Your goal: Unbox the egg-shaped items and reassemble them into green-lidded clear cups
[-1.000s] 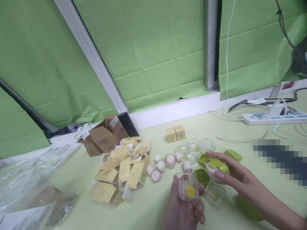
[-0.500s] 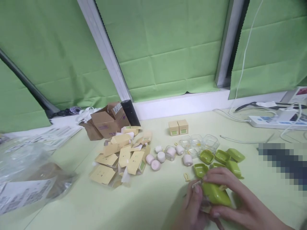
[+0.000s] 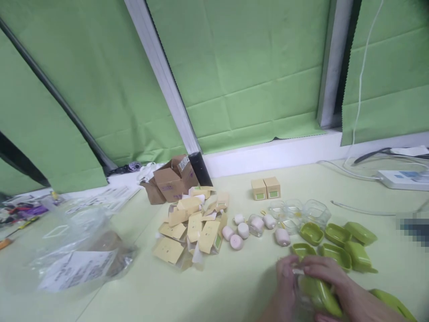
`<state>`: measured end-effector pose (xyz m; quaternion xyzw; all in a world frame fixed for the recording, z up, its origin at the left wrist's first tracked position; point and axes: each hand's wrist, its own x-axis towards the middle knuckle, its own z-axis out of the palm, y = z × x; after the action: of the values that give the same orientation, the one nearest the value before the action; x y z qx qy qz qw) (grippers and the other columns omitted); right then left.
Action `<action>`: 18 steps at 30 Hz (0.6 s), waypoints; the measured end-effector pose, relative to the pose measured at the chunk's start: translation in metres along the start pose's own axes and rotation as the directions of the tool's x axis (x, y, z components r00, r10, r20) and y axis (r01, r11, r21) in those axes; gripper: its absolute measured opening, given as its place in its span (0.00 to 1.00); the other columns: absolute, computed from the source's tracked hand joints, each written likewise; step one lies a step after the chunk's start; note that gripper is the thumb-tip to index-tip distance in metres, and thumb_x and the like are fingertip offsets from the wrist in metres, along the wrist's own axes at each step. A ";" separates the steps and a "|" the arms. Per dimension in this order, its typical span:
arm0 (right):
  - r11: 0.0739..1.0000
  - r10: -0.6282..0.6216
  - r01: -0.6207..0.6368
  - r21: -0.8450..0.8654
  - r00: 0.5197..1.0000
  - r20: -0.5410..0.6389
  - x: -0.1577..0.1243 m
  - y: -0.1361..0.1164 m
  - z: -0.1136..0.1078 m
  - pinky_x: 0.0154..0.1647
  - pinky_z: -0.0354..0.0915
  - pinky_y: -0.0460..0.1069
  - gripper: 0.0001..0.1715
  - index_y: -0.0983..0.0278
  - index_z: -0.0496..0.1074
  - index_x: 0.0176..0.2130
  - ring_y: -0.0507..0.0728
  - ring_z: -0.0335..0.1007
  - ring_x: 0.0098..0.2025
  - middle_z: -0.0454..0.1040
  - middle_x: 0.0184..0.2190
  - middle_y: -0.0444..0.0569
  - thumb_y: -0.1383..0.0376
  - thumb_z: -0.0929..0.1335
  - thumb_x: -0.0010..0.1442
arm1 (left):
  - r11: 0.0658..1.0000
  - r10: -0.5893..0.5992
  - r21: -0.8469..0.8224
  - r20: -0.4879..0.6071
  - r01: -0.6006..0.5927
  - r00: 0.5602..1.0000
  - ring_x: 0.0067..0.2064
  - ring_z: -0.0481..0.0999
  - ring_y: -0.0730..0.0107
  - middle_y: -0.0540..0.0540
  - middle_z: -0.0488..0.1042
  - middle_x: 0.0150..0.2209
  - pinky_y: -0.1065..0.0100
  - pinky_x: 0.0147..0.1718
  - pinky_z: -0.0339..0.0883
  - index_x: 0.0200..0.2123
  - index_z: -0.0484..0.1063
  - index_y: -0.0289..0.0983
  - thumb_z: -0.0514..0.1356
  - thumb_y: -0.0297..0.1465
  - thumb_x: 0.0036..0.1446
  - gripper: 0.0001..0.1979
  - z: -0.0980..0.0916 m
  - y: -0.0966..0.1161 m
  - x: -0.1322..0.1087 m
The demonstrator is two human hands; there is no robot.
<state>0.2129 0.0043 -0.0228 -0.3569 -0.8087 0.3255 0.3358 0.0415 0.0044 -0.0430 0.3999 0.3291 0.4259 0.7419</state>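
Note:
Near the lower edge, my left hand (image 3: 284, 288) and my right hand (image 3: 345, 286) are closed together around a small green plastic case (image 3: 323, 295) with a clear plastic cover. The left fingers grip the clear side, and the right fingers wrap over the green side. My hands partly hide the case. Just beyond them lie several green trays, such as the tray (image 3: 311, 233), and a green lid (image 3: 360, 232). Clear plastic covers (image 3: 317, 212) stand behind. Pale pink rolls (image 3: 236, 242) lie further left. Another green piece (image 3: 390, 302) shows beside my right wrist.
Opened yellow cartons (image 3: 170, 249) are heaped left of the rolls. Two small closed boxes (image 3: 259, 189) stand behind. A brown cardboard box (image 3: 172, 183), a black cylinder (image 3: 200, 170), a plastic bag (image 3: 77, 241) and a power strip (image 3: 404, 179) are around the edges.
The view has swung left, so the table's things sit further right in the picture. Both hands keep hold of the case, and the green piece by the right wrist has come into view.

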 end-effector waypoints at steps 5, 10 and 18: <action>0.990 0.000 0.011 -0.140 0.997 0.082 0.035 -0.011 -0.004 0.49 0.65 0.54 0.21 0.55 0.63 0.53 0.62 0.66 0.51 0.69 0.50 0.51 0.61 0.65 0.60 | 0.303 0.478 0.950 -0.221 0.077 0.850 0.58 0.56 0.51 0.36 0.63 0.54 0.51 0.57 0.46 0.50 0.64 0.35 0.51 0.45 0.56 0.24 -0.059 0.086 -0.021; 0.916 -0.018 0.110 -0.385 0.971 0.236 0.067 -0.019 0.014 0.46 0.65 0.57 0.23 0.60 0.67 0.49 0.64 0.67 0.46 0.71 0.46 0.52 0.62 0.71 0.53 | -0.279 0.585 0.820 -0.267 0.499 0.766 0.52 0.64 0.44 0.35 0.69 0.52 0.48 0.51 0.55 0.49 0.69 0.33 0.50 0.39 0.56 0.22 -0.124 0.117 -0.024; 0.954 0.170 -0.260 -0.148 0.878 -0.447 0.032 0.018 -0.072 0.51 0.62 0.63 0.11 0.57 0.74 0.39 0.65 0.71 0.46 0.77 0.41 0.51 0.57 0.65 0.58 | -0.297 0.551 0.799 -0.304 0.523 0.777 0.50 0.68 0.48 0.37 0.70 0.51 0.52 0.49 0.59 0.49 0.70 0.35 0.48 0.36 0.56 0.21 -0.124 0.112 -0.022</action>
<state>0.2585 0.0598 0.0133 -0.5401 -0.6988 0.1901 0.4289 -0.1118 0.0587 0.0006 0.6561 0.7459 0.0879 -0.0743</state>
